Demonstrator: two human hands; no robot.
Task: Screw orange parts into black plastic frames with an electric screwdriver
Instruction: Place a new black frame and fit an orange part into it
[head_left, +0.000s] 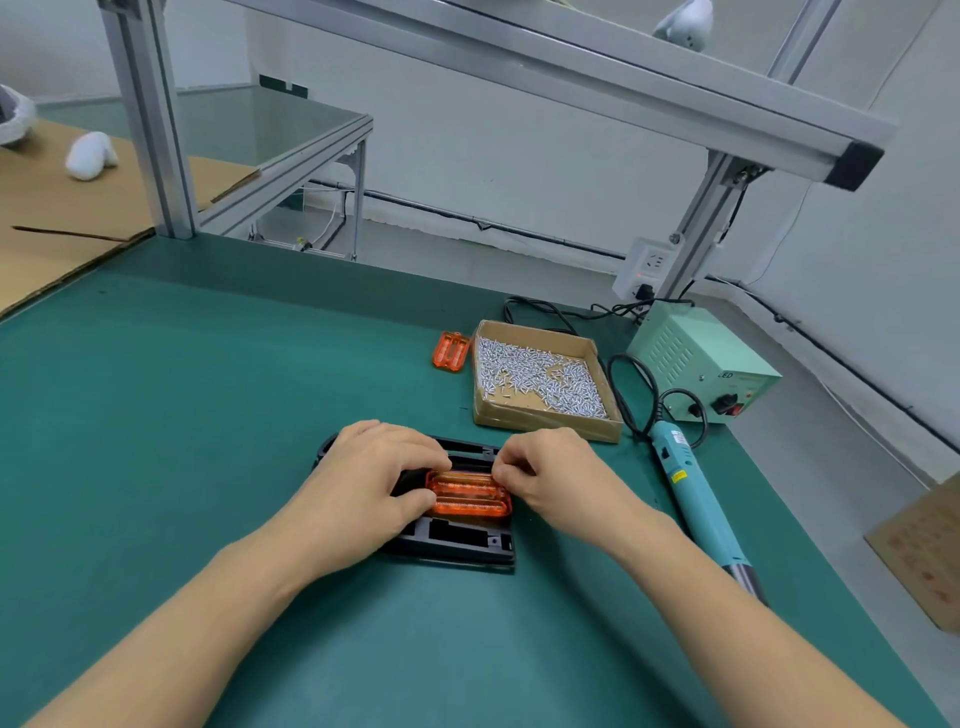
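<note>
Fingers of both hands are curled onto the orange part (469, 494), one hand at each end. The left hand (363, 478) pinches its left end, thumb on the near edge and fingertips on the far edge. The right hand (550, 478) pinches the far right corner with bent fingertips.

From the head view, the part lies across the middle of the black frame (457, 540), its long axis running left to right, and the frame lies flat on the green mat (208, 415) straight ahead of the person. Whether the part is fully seated in its recess I cannot tell; it looks close to level.

The screwdriver (696, 499) lies on the mat just right of the right forearm, its cord end away from the person, so the right hand is the nearer one for it.

Beyond the right hand sits a shallow cardboard box (545, 421) holding a loose heap of silver screws (535, 376), thick along its far and right sides, bare board at the near left. A spare orange part (451, 352) lies just left of the box. A pale green power unit (701, 358) stands right of the box.
</note>
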